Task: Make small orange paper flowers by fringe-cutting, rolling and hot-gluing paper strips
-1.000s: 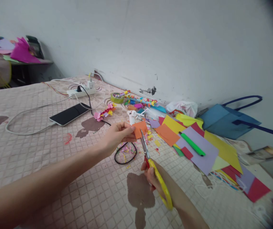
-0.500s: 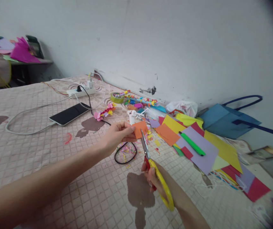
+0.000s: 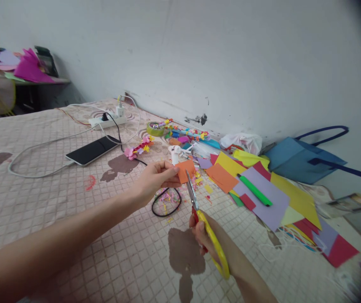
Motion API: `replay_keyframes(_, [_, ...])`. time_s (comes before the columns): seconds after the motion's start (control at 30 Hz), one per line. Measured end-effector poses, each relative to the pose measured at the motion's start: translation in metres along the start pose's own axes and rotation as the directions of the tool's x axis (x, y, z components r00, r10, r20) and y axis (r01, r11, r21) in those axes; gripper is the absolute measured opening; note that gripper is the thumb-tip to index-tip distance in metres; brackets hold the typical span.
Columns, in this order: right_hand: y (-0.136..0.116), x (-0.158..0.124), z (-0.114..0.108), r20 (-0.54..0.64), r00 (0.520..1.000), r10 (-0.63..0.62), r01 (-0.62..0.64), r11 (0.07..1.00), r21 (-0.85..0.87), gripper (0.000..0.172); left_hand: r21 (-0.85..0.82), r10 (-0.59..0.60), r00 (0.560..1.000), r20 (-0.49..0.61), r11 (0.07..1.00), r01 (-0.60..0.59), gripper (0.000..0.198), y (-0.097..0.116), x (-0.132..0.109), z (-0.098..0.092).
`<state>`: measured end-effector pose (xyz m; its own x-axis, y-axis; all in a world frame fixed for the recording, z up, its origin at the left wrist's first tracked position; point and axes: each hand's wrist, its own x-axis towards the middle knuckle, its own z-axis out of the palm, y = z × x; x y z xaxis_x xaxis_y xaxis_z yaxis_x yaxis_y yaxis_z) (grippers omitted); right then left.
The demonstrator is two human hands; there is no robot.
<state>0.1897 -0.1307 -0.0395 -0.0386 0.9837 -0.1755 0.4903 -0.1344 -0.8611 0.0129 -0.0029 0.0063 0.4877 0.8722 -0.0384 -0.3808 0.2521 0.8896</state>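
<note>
Pinched in my left hand (image 3: 158,179) is a small orange piece of paper (image 3: 185,170), held up above the table by its left edge. My right hand (image 3: 205,233) grips scissors (image 3: 210,229) with yellow and red handles, its fingers wrapped round them. The scissor blades point away from me and meet the lower right edge of the orange paper. Under the paper and my left hand, small colourful paper scraps (image 3: 168,197) lie inside a loop of black cord (image 3: 153,210).
Coloured paper sheets (image 3: 262,189) with a green pen (image 3: 255,190) lie at the right, near a blue bag (image 3: 300,160). A white glue gun (image 3: 174,153) stands behind the orange paper. Left are a phone (image 3: 93,150) on a cable and a power strip (image 3: 108,122).
Almost nothing differs. Both hands, the orange paper and the scissors stay in nearly the same place; the view has shifted very slightly.
</note>
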Motion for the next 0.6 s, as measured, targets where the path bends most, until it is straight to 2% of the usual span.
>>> replay_keyframes(0.3, [-0.003, -0.001, 0.0, -0.014, 0.998, -0.054, 0.053, 0.998, -0.037, 0.048, -0.006, 0.0, 1.0, 0.009, 1.0, 0.0, 0.022, 0.001, -0.001, 0.001])
replay_keyframes(0.6, [-0.025, -0.001, -0.002, -0.002, 1.0, -0.009, 0.009, 0.996, -0.086, 0.058, -0.009, 0.003, 1.0, 0.003, 1.0, -0.003, 0.019, 0.0, -0.001, 0.001])
